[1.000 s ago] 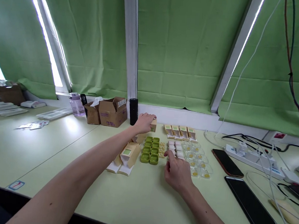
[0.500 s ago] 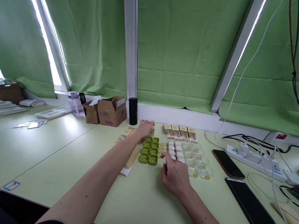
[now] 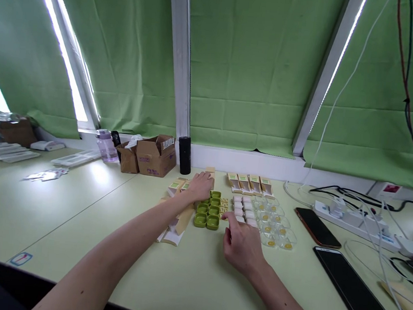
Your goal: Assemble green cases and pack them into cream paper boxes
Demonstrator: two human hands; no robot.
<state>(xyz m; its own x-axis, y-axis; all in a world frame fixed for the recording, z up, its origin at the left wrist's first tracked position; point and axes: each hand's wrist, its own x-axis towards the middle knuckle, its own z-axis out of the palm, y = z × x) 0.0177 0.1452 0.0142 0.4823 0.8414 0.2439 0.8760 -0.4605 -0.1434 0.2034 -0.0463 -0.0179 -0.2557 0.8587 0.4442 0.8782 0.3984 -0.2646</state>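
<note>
Green blinds [image 3: 250,72] hang behind a pale table [image 3: 188,279] set out in rows

My left hand [image 3: 201,187] bends down over the far end of the green cups [image 3: 213,221], right against a tan carton [image 3: 210,170]. Its fingers curl toward that carton, but I cannot tell whether they grip it or only rest there, as the back of the hand hides the contact. The arm stretches far out, probably because that carton stands beyond the cups.

My right hand [image 3: 244,242] hovers lower, index finger pointing out and the others folded in. The fingertip is by the little tan pieces [image 3: 224,205]; I cannot tell if it touches them or if the palm hides something.

Around the hands, each kind has its own patch: cups in two columns, little pieces beside them, then pale blocks [image 3: 237,205], then clear cups with yellow spots [image 3: 271,242]. I take it they lie this way so kinds do not mix and each is within easy reach.

More cartons line up in a back row [image 3: 243,183], and others lie partly under my left forearm. Farther out, two phones [image 3: 318,227] and a power strip [image 3: 356,221] sit to the right, seemingly out of the way; a cardboard box [image 3: 155,156] and a black cylinder [image 3: 184,155] stand near the wall.
</note>
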